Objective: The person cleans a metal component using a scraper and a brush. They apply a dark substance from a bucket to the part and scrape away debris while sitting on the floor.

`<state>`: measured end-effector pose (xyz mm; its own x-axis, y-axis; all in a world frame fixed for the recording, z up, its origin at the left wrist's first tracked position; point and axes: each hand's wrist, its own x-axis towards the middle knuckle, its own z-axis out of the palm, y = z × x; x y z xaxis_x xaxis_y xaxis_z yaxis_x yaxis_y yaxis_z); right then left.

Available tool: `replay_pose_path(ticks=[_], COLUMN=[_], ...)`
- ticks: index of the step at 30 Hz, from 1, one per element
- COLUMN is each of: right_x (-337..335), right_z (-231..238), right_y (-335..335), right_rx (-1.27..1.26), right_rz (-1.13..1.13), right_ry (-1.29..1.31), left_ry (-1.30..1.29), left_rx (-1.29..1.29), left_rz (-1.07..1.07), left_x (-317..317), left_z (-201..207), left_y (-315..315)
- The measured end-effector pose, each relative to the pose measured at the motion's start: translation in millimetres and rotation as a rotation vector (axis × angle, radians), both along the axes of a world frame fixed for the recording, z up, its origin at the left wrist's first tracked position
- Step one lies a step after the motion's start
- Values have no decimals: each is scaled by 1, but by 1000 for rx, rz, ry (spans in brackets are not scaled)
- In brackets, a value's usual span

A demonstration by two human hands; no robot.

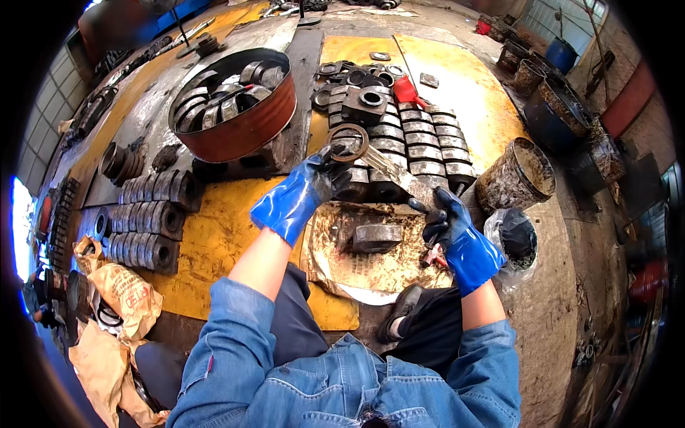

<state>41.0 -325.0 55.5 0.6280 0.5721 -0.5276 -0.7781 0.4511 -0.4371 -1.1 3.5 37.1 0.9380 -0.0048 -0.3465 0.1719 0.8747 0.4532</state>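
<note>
My left hand [321,175], in a blue glove darkened at the fingers, is closed on a round metal ring [349,143] held above the work area. From the ring a shiny, see-through-looking strip [392,171] slants down to my right hand [446,221]. That hand, gloved alike, has its dark fingers closed round the strip's lower end. Below both hands a thick metal block [377,237] rests on a stained, paper-like sheet [335,267]. Near my right wrist lies a small red-handled tool [434,255], partly hidden by the glove.
Rows of metal blocks [417,139] stand ahead, with a red tool [405,90] at their far end. A rust-red drum [242,132] of metal parts stands left; more blocks [146,217] line up nearer. Buckets [517,175] stand right, paper sacks [125,296] lower left.
</note>
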Motion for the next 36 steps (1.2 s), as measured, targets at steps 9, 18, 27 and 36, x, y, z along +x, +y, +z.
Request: replay_pose_path(ticks=[9,18,27,36], right_x=[-17,-13,-19,-7], right_z=[1,11,14,3], right_y=[35,26,27,18], right_rx=[348,125,155,145], right_rz=[109,-16,-105,13], right_ry=[108,57,107,147], left_ry=[64,89,-512,-377], left_rx=[-159,699,1201,1384], left_rz=[-361,-108,141,-11], left_x=[6,-16,2,1], left_z=[-25,-29,-18,-22], left_y=[15,3,-24,-2])
